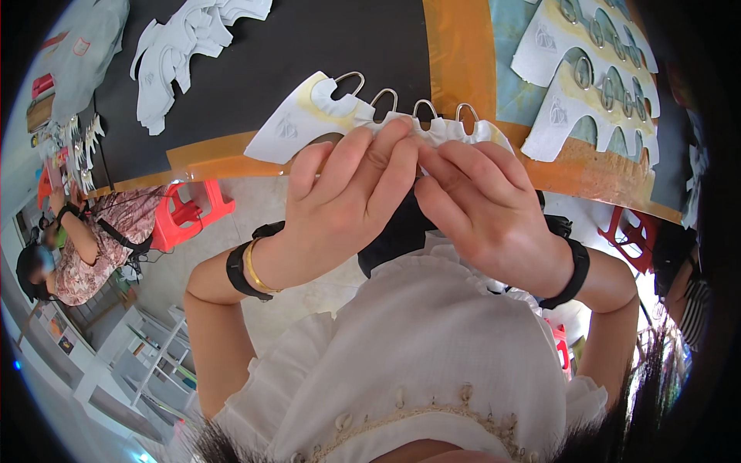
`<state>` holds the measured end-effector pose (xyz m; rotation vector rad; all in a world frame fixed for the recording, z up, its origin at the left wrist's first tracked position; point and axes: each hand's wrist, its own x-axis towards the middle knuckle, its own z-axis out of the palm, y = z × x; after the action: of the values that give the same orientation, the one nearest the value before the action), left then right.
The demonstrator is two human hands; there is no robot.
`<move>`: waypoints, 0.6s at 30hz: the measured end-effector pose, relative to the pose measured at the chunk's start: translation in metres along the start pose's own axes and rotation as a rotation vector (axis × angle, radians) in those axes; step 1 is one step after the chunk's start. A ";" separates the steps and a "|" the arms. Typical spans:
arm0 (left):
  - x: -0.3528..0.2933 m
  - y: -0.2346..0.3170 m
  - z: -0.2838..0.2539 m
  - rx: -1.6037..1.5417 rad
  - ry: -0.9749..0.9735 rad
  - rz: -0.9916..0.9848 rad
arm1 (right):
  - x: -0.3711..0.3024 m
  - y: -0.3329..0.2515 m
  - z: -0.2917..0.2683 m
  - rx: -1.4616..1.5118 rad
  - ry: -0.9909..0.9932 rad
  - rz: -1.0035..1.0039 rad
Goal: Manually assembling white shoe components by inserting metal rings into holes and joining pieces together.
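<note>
So, far left, a seated co-worker in a pink-and-white floral dress (116, 258) can be seen, with a red plastic stool (164, 231) just beside. Above that, on the black surface (332, 38), a loose stack of white cut-out fabric pieces (174, 58) has been left, with scalloped edges showing. The near edge of the surface is lined with shiny orange-brown tape (212, 152).

In the middle, right at that edge, is the white scalloped fabric piece with yellowish patches (289, 127). It's pinched by the left hand (343, 181) near its centre, and by the right hand (482, 201) just beside, the fingertips brought together. Whether anything small is held between them can't be told; it's hidden by the fingers. Four bent silver metal loops (467, 106) are lined up along its far side.

Further right, past a wide band of the same tape, a pale blue sheet (509, 31) is partly covered by similar white pieces fitted with metal rings (552, 119), laid out in rows. Below those, a dark red stool (633, 231) is shown.
</note>
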<state>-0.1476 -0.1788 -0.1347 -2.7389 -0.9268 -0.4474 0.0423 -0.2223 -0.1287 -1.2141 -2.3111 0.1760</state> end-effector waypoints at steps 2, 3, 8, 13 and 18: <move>0.001 0.002 -0.001 -0.016 0.000 -0.002 | -0.005 0.000 0.003 0.006 0.000 0.004; 0.002 0.003 -0.001 -0.031 0.001 -0.003 | -0.007 0.001 0.003 0.012 0.001 0.007; 0.004 0.012 0.000 0.005 0.032 -0.026 | -0.002 0.021 -0.011 0.373 0.063 0.121; 0.002 0.019 0.000 -0.015 0.040 -0.054 | 0.008 0.031 -0.021 0.336 0.114 0.382; 0.004 0.018 -0.003 0.017 0.039 -0.005 | 0.021 0.029 -0.012 0.338 0.151 0.331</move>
<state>-0.1341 -0.1919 -0.1325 -2.7029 -0.9245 -0.4895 0.0596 -0.1902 -0.1199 -1.3673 -1.8472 0.5486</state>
